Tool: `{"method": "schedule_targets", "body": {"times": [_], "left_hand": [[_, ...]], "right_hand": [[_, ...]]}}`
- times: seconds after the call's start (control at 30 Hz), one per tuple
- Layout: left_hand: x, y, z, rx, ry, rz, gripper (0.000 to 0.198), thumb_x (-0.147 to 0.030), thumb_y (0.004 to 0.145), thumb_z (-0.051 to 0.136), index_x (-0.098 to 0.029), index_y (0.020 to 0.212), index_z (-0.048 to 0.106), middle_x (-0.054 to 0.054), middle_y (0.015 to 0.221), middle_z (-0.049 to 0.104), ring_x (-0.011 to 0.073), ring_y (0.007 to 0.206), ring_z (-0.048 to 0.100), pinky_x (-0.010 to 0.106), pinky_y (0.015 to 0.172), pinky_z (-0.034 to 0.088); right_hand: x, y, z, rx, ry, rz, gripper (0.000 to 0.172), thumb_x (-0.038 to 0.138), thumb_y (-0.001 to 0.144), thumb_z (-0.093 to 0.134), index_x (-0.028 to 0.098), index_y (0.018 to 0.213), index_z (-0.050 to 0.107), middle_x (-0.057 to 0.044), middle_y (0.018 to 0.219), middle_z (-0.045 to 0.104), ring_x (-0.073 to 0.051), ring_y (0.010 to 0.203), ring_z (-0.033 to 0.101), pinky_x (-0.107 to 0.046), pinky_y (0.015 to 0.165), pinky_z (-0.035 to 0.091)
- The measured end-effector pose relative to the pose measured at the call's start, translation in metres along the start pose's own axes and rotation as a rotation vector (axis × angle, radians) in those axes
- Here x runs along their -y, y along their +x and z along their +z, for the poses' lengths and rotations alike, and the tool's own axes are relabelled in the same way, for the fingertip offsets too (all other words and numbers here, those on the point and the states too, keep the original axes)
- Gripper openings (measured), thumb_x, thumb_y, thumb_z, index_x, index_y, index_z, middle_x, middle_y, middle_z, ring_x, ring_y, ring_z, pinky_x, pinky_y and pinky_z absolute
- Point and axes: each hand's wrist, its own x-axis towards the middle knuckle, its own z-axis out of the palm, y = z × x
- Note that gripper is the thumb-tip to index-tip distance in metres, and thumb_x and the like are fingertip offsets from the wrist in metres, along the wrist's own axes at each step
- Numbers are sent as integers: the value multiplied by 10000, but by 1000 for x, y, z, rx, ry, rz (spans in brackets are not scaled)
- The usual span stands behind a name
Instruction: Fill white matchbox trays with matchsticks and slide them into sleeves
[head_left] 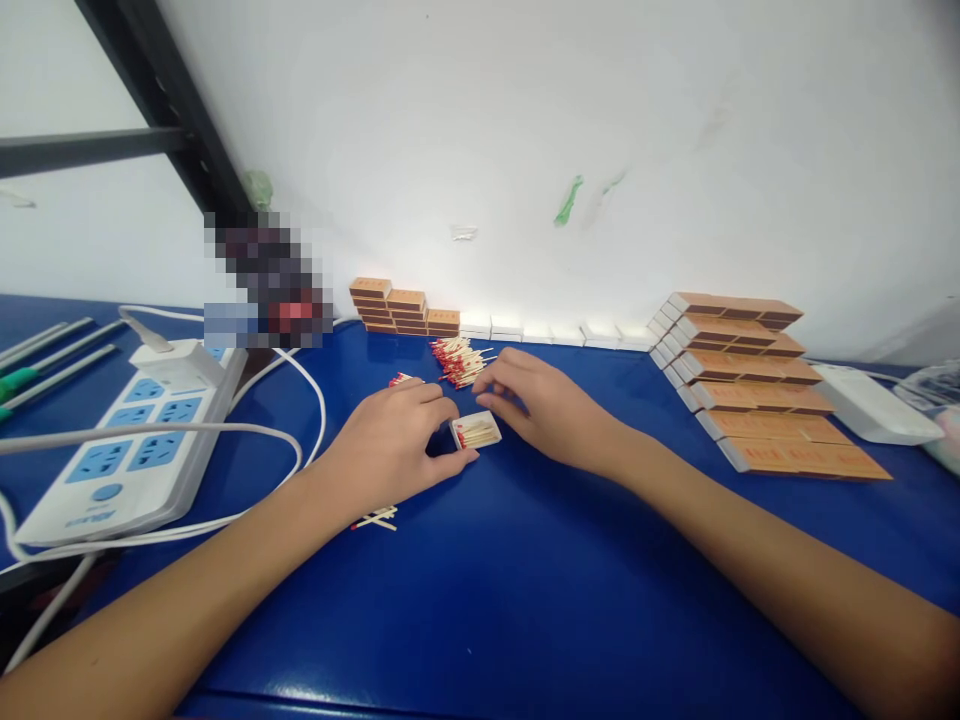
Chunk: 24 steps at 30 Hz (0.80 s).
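Note:
A small white matchbox tray (491, 424) with matches (478, 434) lying in it rests on the blue table. My left hand (397, 430) holds the tray from its left, thumb along the near side and fingers bent at the far left. Just beyond the tray is my right hand (536, 400), its thumb and fingertips drawn together beside a loose pile of red-tipped matches (459, 362). Whatever those fingertips pinch is too small to tell. More matches (405, 379) show partly behind my left hand, and a few matches (379, 518) lie below my left wrist.
Along the wall stand stacked matchboxes (397, 308) and a row of white trays (506, 328). A stepped stack of matchboxes (765, 395) is at right, near a white device (874, 405). A power strip (127, 450), cables (319, 400) and green-handled rods (60, 365) occupy the left.

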Motion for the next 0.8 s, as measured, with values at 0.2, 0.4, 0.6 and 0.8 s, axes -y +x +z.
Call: {"method": "schedule_targets", "body": {"times": [0.2,0.4,0.6,0.8], "left_hand": [[0,0,0,6,-19,1,297,-485,929,750,-198,997,722,34,952,721,229,919,679,372,788,509],[0,-2,1,-12,-22,18,294,-482,932,749,-193,983,722,28,934,711,225,901,670,382,792,515],[1,-1,1,-12,-27,17,291,-480,926,753,-195,976,720,27,928,711,224,888,671,371,760,500],[0,-1,0,2,-36,10,289,-481,932,747,-199,987,721,30,934,717,224,895,675,363,759,493]], "right_hand": [[-25,1,11,-24,-103,29,196,189,1044,580,185,1211,682,-127,1114,628,-292,1088,587,-464,968,517],[-23,1,12,-54,-97,35,46,218,1035,604,200,1035,646,-118,1074,625,-288,1052,595,-446,927,526],[-22,2,7,-11,-121,43,63,228,1047,592,201,1024,644,-119,1077,616,-286,1053,584,-436,926,515],[-22,-1,2,31,-133,51,120,247,1065,574,181,982,630,-121,1066,604,-277,1029,577,-426,903,509]]}}
